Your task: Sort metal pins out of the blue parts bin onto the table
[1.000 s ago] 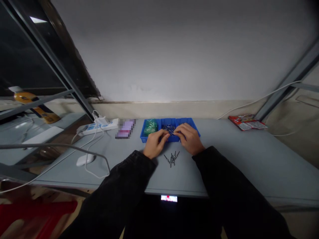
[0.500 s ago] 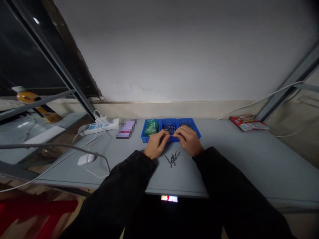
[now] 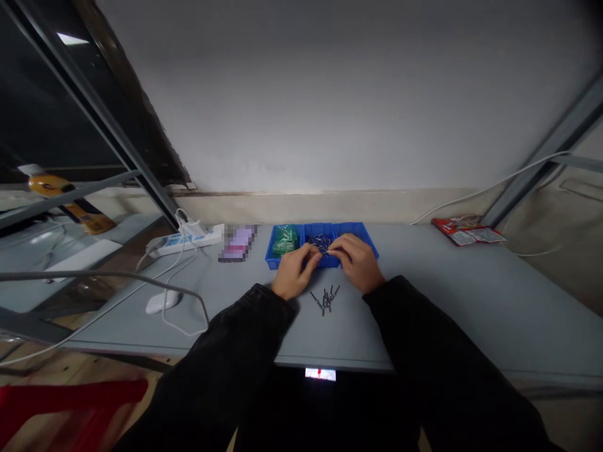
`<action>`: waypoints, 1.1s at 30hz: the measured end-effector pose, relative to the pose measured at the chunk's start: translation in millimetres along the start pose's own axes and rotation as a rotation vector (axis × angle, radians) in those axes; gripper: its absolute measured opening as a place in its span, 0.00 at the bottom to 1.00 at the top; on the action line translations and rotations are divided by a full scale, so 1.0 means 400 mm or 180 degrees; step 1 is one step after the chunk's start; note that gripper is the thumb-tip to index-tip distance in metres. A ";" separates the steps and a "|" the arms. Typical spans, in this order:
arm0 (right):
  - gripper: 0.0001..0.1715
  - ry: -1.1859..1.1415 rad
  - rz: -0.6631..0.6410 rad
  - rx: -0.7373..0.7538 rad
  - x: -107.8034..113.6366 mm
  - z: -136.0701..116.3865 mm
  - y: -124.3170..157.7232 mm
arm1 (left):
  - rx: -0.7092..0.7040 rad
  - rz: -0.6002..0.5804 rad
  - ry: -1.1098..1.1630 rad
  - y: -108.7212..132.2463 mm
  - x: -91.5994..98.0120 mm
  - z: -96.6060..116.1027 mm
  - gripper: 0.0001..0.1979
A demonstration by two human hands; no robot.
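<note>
My left hand and my right hand meet over the front of a blue three-part bin. Between their pinched fingertips is a small, thin, shiny piece, too small to name surely. Dark screw-like pieces fill the middle compartment. Small green pieces lie in the left one. My right hand partly covers the right compartment, whose contents are hard to make out. On the table between my wrists lies a small group of slim metal screw-like pieces, fanned out.
A phone and a white power strip with cables lie left of the bin. Nearer is a white rounded device. A red packet sits at the back right. A yellow bottle stands beyond the left frame post.
My right fingertips have shifted very slightly, and the thin piece between the hands shows more plainly. The view has moved a little; the pieces on the table lie as before.
</note>
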State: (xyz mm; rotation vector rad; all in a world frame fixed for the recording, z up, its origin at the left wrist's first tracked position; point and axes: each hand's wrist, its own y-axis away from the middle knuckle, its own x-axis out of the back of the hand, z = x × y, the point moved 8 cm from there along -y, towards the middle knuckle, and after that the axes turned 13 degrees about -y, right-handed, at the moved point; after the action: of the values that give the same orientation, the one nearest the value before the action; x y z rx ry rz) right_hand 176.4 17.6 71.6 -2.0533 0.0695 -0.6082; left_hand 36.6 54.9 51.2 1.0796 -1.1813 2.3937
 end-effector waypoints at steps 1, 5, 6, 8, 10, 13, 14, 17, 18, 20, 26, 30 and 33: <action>0.10 0.0029 0.0110 0.0021 0.012 -0.004 -0.001 | 0.0039 0.0042 0.0007 0.000 0.003 -0.004 0.10; 0.07 0.0248 0.1048 0.0124 0.087 -0.020 0.009 | 0.0132 -0.0068 0.0032 0.002 -0.004 -0.013 0.12; 0.07 0.0304 0.1235 0.0128 0.099 -0.022 0.013 | 0.0089 -0.0249 0.0041 0.003 -0.016 -0.009 0.13; 0.07 0.0438 0.1281 0.0006 0.099 -0.012 0.015 | -0.0085 -0.0755 0.0049 0.009 -0.050 0.006 0.13; 0.09 0.0584 0.0980 -0.0234 0.075 0.013 0.011 | -0.0272 -0.1213 0.0026 0.019 -0.081 0.022 0.12; 0.12 0.0705 0.0606 -0.0435 0.042 0.043 0.009 | -0.0380 -0.1572 -0.0003 0.032 -0.109 0.032 0.14; 0.11 0.0694 0.0562 -0.0439 0.036 0.047 0.009 | -0.0372 -0.1639 -0.0003 0.036 -0.114 0.032 0.16; 0.09 0.0659 0.0545 -0.0446 0.032 0.048 0.010 | -0.0354 -0.1763 -0.0024 0.043 -0.126 0.029 0.19; 0.09 0.0658 0.0546 -0.0456 0.033 0.047 0.010 | -0.0367 -0.1772 -0.0035 0.045 -0.127 0.029 0.19; 0.08 0.0661 0.0540 -0.0478 0.033 0.043 0.011 | -0.0394 -0.1767 -0.0055 0.045 -0.128 0.030 0.18; 0.07 0.0620 0.0453 -0.0502 0.024 0.043 0.013 | -0.0326 -0.1821 -0.0099 0.044 -0.130 0.030 0.16; 0.07 0.0590 0.0422 -0.0492 0.020 0.048 0.014 | -0.0285 -0.1804 -0.0047 0.042 -0.129 0.030 0.17; 0.07 0.0576 0.0404 -0.0487 0.018 0.050 0.014 | -0.0267 -0.1788 0.0002 0.042 -0.130 0.028 0.18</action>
State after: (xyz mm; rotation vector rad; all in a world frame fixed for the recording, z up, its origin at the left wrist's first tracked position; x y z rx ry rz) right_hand 192.7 28.2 61.5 -2.1166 0.3595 -0.7266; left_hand 69.3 40.2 8.6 1.1905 -0.8251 1.8945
